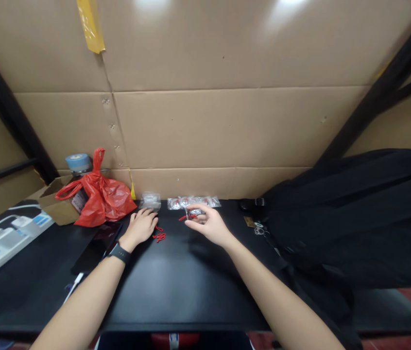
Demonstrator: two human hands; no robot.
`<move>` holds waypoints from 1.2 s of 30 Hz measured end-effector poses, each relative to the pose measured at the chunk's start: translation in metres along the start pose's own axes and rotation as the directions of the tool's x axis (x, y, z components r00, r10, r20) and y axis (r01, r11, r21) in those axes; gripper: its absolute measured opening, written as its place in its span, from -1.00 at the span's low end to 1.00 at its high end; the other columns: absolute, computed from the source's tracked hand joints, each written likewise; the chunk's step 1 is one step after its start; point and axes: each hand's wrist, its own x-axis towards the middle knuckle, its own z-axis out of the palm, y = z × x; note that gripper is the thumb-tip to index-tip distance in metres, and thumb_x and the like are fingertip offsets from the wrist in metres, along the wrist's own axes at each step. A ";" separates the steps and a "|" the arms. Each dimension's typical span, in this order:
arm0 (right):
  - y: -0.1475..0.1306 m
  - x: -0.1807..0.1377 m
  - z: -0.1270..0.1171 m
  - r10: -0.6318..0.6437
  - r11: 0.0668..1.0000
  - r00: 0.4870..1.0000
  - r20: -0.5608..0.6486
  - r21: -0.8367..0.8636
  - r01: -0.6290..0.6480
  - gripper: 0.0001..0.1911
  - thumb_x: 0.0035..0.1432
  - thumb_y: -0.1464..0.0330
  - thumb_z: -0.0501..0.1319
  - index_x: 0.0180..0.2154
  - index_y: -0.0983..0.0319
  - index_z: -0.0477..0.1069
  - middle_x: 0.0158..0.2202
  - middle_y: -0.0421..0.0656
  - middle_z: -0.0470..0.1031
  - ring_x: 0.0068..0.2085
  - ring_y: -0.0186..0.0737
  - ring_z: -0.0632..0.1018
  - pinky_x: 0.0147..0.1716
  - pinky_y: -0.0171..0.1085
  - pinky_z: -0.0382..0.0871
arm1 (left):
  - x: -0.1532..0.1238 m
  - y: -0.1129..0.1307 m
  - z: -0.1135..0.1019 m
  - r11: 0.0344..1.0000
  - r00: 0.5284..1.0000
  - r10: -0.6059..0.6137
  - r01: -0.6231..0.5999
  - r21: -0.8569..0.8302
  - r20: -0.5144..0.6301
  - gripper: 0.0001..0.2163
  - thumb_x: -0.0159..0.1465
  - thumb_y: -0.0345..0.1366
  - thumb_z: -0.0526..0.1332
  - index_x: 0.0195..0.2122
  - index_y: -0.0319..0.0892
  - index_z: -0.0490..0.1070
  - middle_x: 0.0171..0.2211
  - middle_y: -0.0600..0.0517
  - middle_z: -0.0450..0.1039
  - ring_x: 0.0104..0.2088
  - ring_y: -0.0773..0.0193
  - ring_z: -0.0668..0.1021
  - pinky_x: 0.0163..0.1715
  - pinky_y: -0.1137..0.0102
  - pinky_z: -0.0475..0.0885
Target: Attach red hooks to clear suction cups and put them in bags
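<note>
My left hand [142,225], with a dark watch on its wrist, lies flat on the black table, fingers stretched out. Its fingertips reach the edge of a stack of clear plastic bags [150,200]. Just right of this hand is a loose red cord [159,237]. My right hand [209,223] is raised above the table, thumb and fingers closed around a small clear object [187,213] with red cord at it; its exact kind is too small to tell. Behind that hand, a row of clear packets with round red-centred items [176,202] lies along the cardboard wall.
At left are a red plastic bag [105,199], a cardboard box [58,201], a blue-lidded container [78,163], a white power strip [12,242] and a dark phone [96,249]. Black fabric [354,218] covers the right side, with keys [260,229] beside it.
</note>
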 end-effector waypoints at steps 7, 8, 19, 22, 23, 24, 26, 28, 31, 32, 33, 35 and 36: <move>-0.002 0.000 -0.001 -0.016 1.000 1.000 0.005 -0.019 0.016 -0.60 -0.02 0.21 0.40 -0.12 0.19 0.47 -0.04 -0.06 0.52 -0.33 -0.24 0.60 -0.27 -0.20 0.55 | 0.001 0.005 -0.003 0.998 0.998 -0.043 0.041 -0.046 -0.041 -0.58 0.41 -0.23 0.00 0.27 -0.14 0.21 0.29 -0.19 0.24 0.26 -0.06 0.32 0.15 -0.02 0.25; -0.002 0.000 -0.002 -0.020 1.000 1.000 0.004 -0.017 0.020 -0.60 -0.01 0.21 0.40 -0.12 0.19 0.47 -0.03 -0.06 0.51 -0.32 -0.24 0.60 -0.27 -0.20 0.55 | 0.002 0.007 -0.006 0.997 0.997 -0.036 0.031 -0.070 -0.075 -0.57 0.41 -0.24 0.00 0.28 -0.15 0.18 0.30 -0.20 0.22 0.26 -0.05 0.31 0.15 -0.01 0.26; 0.000 0.003 -0.013 -0.117 0.991 0.992 -0.039 -0.063 0.114 -0.59 0.04 0.19 0.38 -0.07 0.17 0.45 0.00 -0.07 0.47 -0.32 -0.27 0.60 -0.26 -0.22 0.56 | -0.018 0.073 -0.014 0.761 0.960 0.263 -0.266 -0.592 -0.093 -0.46 0.27 -0.42 0.16 0.28 -0.13 0.11 -0.24 0.03 0.53 -0.24 0.27 0.58 -0.11 0.37 0.45; 0.000 0.004 -0.016 -0.174 0.973 0.984 -0.043 -0.164 0.164 -0.62 0.07 0.23 0.36 -0.06 0.17 0.45 -0.02 -0.05 0.46 -0.35 -0.26 0.59 -0.33 -0.23 0.54 | -0.029 0.095 -0.014 0.780 0.881 0.470 -0.389 -0.491 0.049 -0.83 0.28 -0.40 0.17 -0.12 -0.12 0.45 -0.24 0.01 0.54 -0.19 0.22 0.57 -0.08 0.35 0.38; 0.000 0.004 -0.017 -0.198 0.959 0.980 -0.036 -0.213 0.186 -0.63 0.08 0.25 0.35 -0.05 0.16 0.45 -0.02 -0.05 0.46 -0.35 -0.26 0.58 -0.35 -0.23 0.53 | -0.032 0.100 -0.015 0.774 0.849 0.521 -0.427 -0.468 0.086 -0.89 0.28 -0.40 0.17 -0.22 -0.12 0.46 -0.20 0.00 0.54 -0.15 0.21 0.56 -0.07 0.35 0.36; -0.001 0.004 -0.018 -0.221 0.942 0.975 -0.027 -0.264 0.207 -0.64 0.09 0.28 0.34 -0.05 0.16 0.45 -0.02 -0.05 0.46 -0.36 -0.26 0.57 -0.35 -0.23 0.52 | -0.034 0.103 -0.017 0.763 0.821 0.559 -0.454 -0.460 0.116 -0.91 0.28 -0.39 0.18 -0.25 -0.12 0.47 -0.15 -0.01 0.53 -0.11 0.21 0.56 -0.05 0.34 0.34; -0.001 0.004 -0.020 -0.254 0.906 0.967 -0.010 -0.353 0.234 -0.65 0.11 0.32 0.33 -0.04 0.15 0.45 -0.03 -0.05 0.46 -0.35 -0.26 0.56 -0.35 -0.22 0.50 | -0.037 0.106 -0.020 0.743 0.784 0.602 -0.481 -0.466 0.150 -0.91 0.29 -0.35 0.20 -0.20 -0.10 0.46 -0.03 -0.01 0.50 -0.03 0.19 0.54 0.01 0.33 0.30; -0.001 0.004 -0.021 -0.266 0.881 0.964 0.002 -0.406 0.244 -0.65 0.11 0.34 0.32 -0.03 0.14 0.45 -0.02 -0.06 0.47 -0.30 -0.23 0.55 -0.34 -0.22 0.48 | -0.039 0.105 -0.023 0.739 0.767 0.619 -0.496 -0.456 0.169 -0.83 0.30 -0.27 0.22 -0.09 -0.05 0.46 0.10 -0.03 0.45 0.07 0.15 0.50 0.08 0.27 0.26; 0.000 0.004 -0.023 -0.267 0.862 0.963 0.022 -0.441 0.250 -0.62 0.11 0.37 0.30 0.00 0.12 0.45 0.01 -0.06 0.47 -0.18 -0.16 0.55 -0.31 -0.23 0.47 | -0.040 0.099 -0.023 0.790 0.796 0.579 -0.497 -0.359 0.174 -0.70 0.35 -0.17 0.18 0.10 0.04 0.40 0.25 -0.08 0.31 0.17 0.03 0.42 0.12 0.15 0.24; 0.000 0.004 -0.024 -0.264 0.857 0.964 0.035 -0.450 0.251 -0.60 0.11 0.38 0.29 0.02 0.12 0.44 0.02 -0.06 0.46 -0.14 -0.14 0.54 -0.29 -0.23 0.47 | -0.040 0.097 -0.022 0.819 0.821 0.546 -0.482 -0.312 0.166 -0.67 0.37 -0.16 0.15 0.15 0.05 0.37 0.27 -0.10 0.28 0.20 0.00 0.39 0.12 0.11 0.24; 0.001 0.004 -0.025 -0.258 0.851 0.964 0.056 -0.460 0.255 -0.58 0.10 0.39 0.28 0.04 0.12 0.42 0.03 -0.05 0.46 -0.11 -0.12 0.53 -0.25 -0.22 0.46 | -0.040 0.095 -0.020 0.845 0.845 0.512 -0.463 -0.267 0.156 -0.65 0.39 -0.17 0.12 0.19 0.05 0.34 0.28 -0.11 0.26 0.23 -0.02 0.35 0.13 0.08 0.24; 0.001 0.003 -0.029 -0.224 0.830 0.966 0.131 -0.493 0.260 -0.53 0.08 0.42 0.28 0.07 0.14 0.40 0.03 -0.05 0.47 -0.07 -0.11 0.52 -0.15 -0.18 0.45 | -0.039 0.092 -0.017 0.880 0.877 0.460 -0.428 -0.205 0.141 -0.63 0.41 -0.19 0.08 0.23 0.03 0.30 0.27 -0.14 0.26 0.28 -0.06 0.28 0.16 0.04 0.23; 0.000 0.002 -0.032 -0.189 0.816 0.964 0.187 -0.517 0.260 -0.52 0.06 0.43 0.29 0.06 0.15 0.40 0.00 -0.05 0.48 -0.08 -0.12 0.53 -0.11 -0.18 0.43 | -0.038 0.090 -0.015 0.888 0.884 0.447 -0.419 -0.190 0.140 -0.62 0.41 -0.20 0.07 0.24 0.01 0.29 0.27 -0.14 0.26 0.30 -0.07 0.25 0.16 0.02 0.22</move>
